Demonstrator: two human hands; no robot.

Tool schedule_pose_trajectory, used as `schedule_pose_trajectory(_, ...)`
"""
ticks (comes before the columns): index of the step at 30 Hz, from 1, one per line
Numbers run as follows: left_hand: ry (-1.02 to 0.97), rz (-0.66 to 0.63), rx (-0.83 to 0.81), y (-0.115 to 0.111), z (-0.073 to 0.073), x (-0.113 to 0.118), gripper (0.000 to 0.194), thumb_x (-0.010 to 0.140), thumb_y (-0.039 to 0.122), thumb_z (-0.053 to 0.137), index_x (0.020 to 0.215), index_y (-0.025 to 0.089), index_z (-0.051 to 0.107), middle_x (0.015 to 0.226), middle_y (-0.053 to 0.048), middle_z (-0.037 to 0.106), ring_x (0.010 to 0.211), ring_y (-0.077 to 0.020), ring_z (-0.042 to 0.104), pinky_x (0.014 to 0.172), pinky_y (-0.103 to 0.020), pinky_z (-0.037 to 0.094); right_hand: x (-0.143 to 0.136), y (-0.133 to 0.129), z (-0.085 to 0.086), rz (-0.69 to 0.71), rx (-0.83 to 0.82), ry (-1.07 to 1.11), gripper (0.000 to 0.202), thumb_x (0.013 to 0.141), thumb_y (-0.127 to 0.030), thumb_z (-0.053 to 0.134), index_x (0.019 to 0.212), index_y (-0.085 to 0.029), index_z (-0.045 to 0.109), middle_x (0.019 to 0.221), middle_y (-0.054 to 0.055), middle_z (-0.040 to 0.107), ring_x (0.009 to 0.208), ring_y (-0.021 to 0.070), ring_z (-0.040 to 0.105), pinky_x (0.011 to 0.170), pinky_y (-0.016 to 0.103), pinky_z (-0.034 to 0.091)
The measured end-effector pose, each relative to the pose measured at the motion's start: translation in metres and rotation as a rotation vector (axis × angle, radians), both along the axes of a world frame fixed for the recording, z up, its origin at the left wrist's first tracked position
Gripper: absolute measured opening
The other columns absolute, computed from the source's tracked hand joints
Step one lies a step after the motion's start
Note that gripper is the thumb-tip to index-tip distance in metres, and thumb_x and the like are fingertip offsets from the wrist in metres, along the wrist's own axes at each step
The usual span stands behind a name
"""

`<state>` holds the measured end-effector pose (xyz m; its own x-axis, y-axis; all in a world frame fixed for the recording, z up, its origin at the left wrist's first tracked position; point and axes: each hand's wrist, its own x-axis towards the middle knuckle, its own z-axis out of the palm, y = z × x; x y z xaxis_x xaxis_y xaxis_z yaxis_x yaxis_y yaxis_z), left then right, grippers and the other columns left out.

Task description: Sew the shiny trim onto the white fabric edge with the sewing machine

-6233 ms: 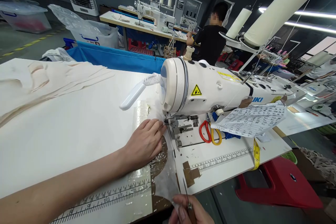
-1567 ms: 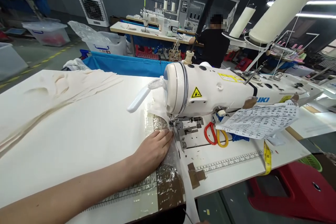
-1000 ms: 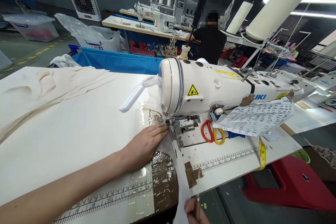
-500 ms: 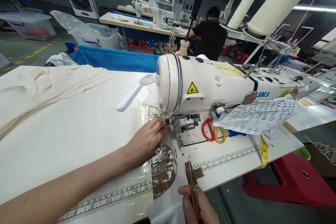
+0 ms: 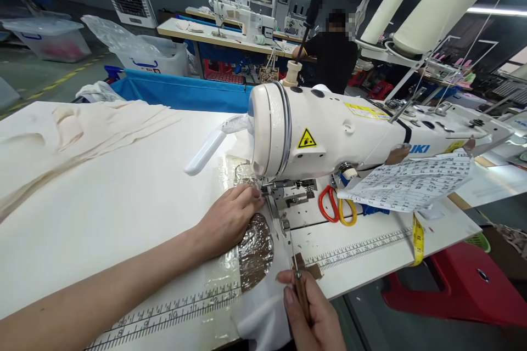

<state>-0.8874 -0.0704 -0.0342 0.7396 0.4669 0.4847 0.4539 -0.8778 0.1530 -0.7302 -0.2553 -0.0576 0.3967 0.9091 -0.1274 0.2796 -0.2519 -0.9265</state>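
My left hand (image 5: 233, 214) presses down on white fabric (image 5: 263, 307) beside the needle area of a white sewing machine (image 5: 329, 126). Its fingers are bent and close together near the presser foot, and the fabric runs beneath them. A brown patch under clear film (image 5: 256, 252) shows just below this hand. At the lower right, my right hand (image 5: 310, 307) is closed round the wooden handle of a thin metal awl (image 5: 302, 290). The awl's tip points up toward the machine bed, near a small metal part right of the fabric.
Red and yellow scissors (image 5: 328, 204) lie right of the needle area, below a hanging written sheet (image 5: 411, 181). A yellow tape measure (image 5: 418, 238) hangs over the table edge. Cream fabric (image 5: 82, 131) lies at left. A red stool (image 5: 453, 285) stands right; a person (image 5: 337, 57) sits behind.
My right hand has moved slightly up with the awl, whose tip is now nearer the machine bed. The white fabric and brown patch have shifted up a little. My left hand has barely moved.
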Motion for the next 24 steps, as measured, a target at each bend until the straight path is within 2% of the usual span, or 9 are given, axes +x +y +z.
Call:
schedule_pose_trajectory(3, -0.059, -0.075, -0.030, 0.000, -0.001, -0.001, 0.030, 0.098, 0.005, 0.037, 0.113, 0.007, 0.063, 0.100, -0.012, 0.065, 0.092, -0.0227, 0.057, 0.078, -0.040, 0.057, 0.003, 0.005, 0.003, 0.049, 0.015, 0.005, 0.045, 0.092, -0.065, 0.049, 0.099, -0.025, 0.070, 0.073, -0.001, 0.065, 0.060, 0.0150, 0.055, 0.057, 0.021, 0.042)
schedule_pose_trajectory(7, -0.040, -0.105, -0.024, 0.003, -0.006, -0.002, 0.027, 0.097, 0.004, 0.039, 0.112, 0.009, 0.062, 0.106, -0.013, 0.064, 0.097, -0.0234, 0.058, 0.081, -0.041, 0.057, 0.006, 0.011, 0.008, 0.112, 0.034, -0.011, 0.039, 0.096, -0.058, 0.048, 0.103, -0.025, 0.068, 0.067, -0.002, 0.061, 0.066, 0.0162, 0.060, 0.061, 0.020, 0.044)
schedule_pose_trajectory(10, -0.005, -0.056, -0.014, 0.005, -0.007, -0.002, 0.031, 0.096, 0.005, 0.038, 0.117, 0.007, 0.060, 0.111, -0.015, 0.063, 0.100, -0.0252, 0.059, 0.082, -0.044, 0.057, 0.006, 0.016, 0.012, 0.130, 0.058, -0.034, 0.036, 0.097, -0.053, 0.048, 0.108, -0.024, 0.067, 0.088, 0.002, 0.070, 0.085, 0.0186, 0.066, 0.074, 0.021, 0.048)
schedule_pose_trajectory(13, 0.035, -0.004, -0.002, 0.004, -0.004, -0.002, 0.033, 0.097, 0.007, 0.035, 0.119, 0.007, 0.060, 0.113, -0.017, 0.063, 0.100, -0.0268, 0.058, 0.081, -0.045, 0.058, 0.004, 0.023, 0.017, 0.142, 0.057, -0.059, 0.034, 0.098, -0.050, 0.047, 0.112, -0.026, 0.066, 0.109, 0.004, 0.071, 0.100, 0.0202, 0.066, 0.085, 0.024, 0.048)
schedule_pose_trajectory(16, 0.015, 0.010, -0.001, 0.002, -0.001, -0.002, 0.034, 0.097, 0.007, 0.034, 0.117, 0.009, 0.061, 0.108, -0.015, 0.063, 0.096, -0.0261, 0.058, 0.078, -0.044, 0.057, 0.004, 0.029, 0.022, 0.150, 0.054, -0.084, 0.031, 0.099, -0.047, 0.047, 0.111, -0.027, 0.067, 0.109, 0.004, 0.072, 0.099, 0.0200, 0.067, 0.086, 0.025, 0.049)
schedule_pose_trajectory(19, -0.055, -0.074, -0.007, 0.002, -0.001, -0.003, 0.031, 0.096, 0.006, 0.035, 0.112, 0.009, 0.061, 0.102, -0.013, 0.064, 0.094, -0.0236, 0.057, 0.079, -0.041, 0.057, 0.004, 0.033, 0.027, 0.173, 0.064, -0.096, 0.027, 0.099, -0.042, 0.047, 0.109, -0.027, 0.067, 0.109, 0.003, 0.073, 0.099, 0.0188, 0.067, 0.086, 0.024, 0.049)
schedule_pose_trajectory(21, -0.076, -0.119, 0.001, 0.003, -0.003, -0.003, 0.030, 0.096, 0.005, 0.035, 0.110, 0.010, 0.061, 0.103, -0.013, 0.064, 0.096, -0.0234, 0.057, 0.079, -0.040, 0.056, 0.006, 0.035, 0.028, 0.197, 0.057, -0.100, 0.026, 0.099, -0.040, 0.046, 0.109, -0.027, 0.066, 0.109, 0.002, 0.073, 0.099, 0.0182, 0.067, 0.085, 0.023, 0.049)
schedule_pose_trajectory(24, -0.022, -0.105, 0.020, 0.004, -0.005, -0.004, 0.030, 0.095, 0.006, 0.037, 0.111, 0.009, 0.061, 0.108, -0.013, 0.064, 0.101, -0.0250, 0.058, 0.081, -0.041, 0.057, 0.008, 0.038, 0.028, 0.244, 0.022, -0.131, 0.028, 0.100, -0.041, 0.043, 0.112, -0.027, 0.065, 0.111, 0.003, 0.073, 0.097, 0.0185, 0.068, 0.086, 0.025, 0.050)
